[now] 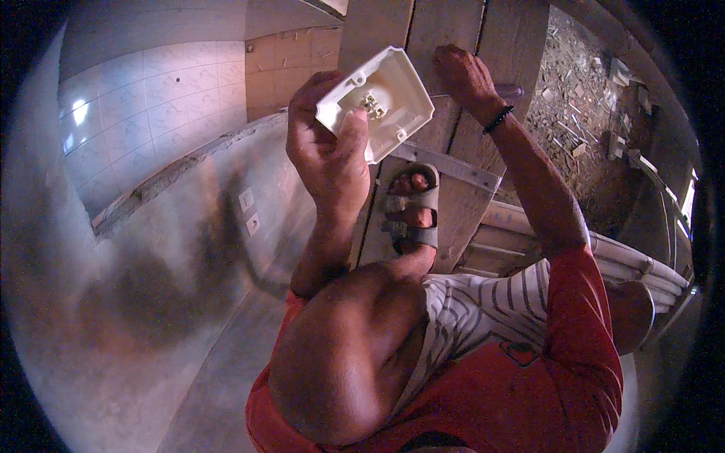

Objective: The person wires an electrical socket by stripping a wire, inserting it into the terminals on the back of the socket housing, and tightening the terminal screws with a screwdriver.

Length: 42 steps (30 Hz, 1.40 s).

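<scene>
In my left hand (336, 151) is a white plastic electrical box (404, 94), its open, hollow side facing me. My thumb reaches inside, against small brass-coloured terminals (371, 106) in the middle, and my other fingers support it from behind. My right hand (464, 75) lies low over the wooden planks with its fingers curled in; whatever they may hold is hidden. Beside that wrist a dark, rounded handle-like end (512, 91) shows, the rest of it covered by the hand and arm.
My sandalled foot (411, 204) stands on the planks (453, 181) beside a flat metal bar (453, 167). White pipes (627, 253) run along the right. Debris (574, 98) litters the ground below. A wall with sockets (249, 211) is at left.
</scene>
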Available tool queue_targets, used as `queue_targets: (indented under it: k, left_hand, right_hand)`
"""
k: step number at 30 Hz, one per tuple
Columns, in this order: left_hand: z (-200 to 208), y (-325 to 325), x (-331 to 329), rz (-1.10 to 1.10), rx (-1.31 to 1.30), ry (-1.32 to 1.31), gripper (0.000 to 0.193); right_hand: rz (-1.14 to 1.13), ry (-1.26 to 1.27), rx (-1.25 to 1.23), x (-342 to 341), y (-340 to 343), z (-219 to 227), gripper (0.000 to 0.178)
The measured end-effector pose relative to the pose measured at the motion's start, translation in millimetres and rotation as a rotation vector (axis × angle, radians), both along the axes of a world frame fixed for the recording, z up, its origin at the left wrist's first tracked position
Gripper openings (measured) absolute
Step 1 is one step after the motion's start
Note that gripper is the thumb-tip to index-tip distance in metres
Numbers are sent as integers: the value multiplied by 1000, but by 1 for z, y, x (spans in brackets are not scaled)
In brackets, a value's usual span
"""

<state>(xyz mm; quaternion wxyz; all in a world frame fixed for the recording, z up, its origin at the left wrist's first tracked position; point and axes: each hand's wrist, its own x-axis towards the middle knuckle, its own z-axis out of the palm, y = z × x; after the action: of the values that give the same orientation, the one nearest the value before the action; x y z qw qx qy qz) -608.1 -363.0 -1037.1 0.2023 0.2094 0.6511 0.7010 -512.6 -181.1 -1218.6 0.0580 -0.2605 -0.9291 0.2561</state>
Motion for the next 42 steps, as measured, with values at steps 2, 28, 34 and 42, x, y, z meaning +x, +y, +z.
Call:
queue_targets:
  k: [2,28,34,42]
  left_hand:
    - [0,0,0,3,-1,-4,36]
    - [-77,5,-14,-150,33,-796,40]
    - [-80,-1,-12,-123,67,-710,47]
    - [-28,7,-1,-113,74,-559,55]
  right_hand:
    - [21,5,41,0,-1,-2,17]
    - [-449,387,-1090,20,-4,83,26]
    - [-389,341,-939,22,-25,123,26]
    - [-418,429,-1025,28,-33,129,25]
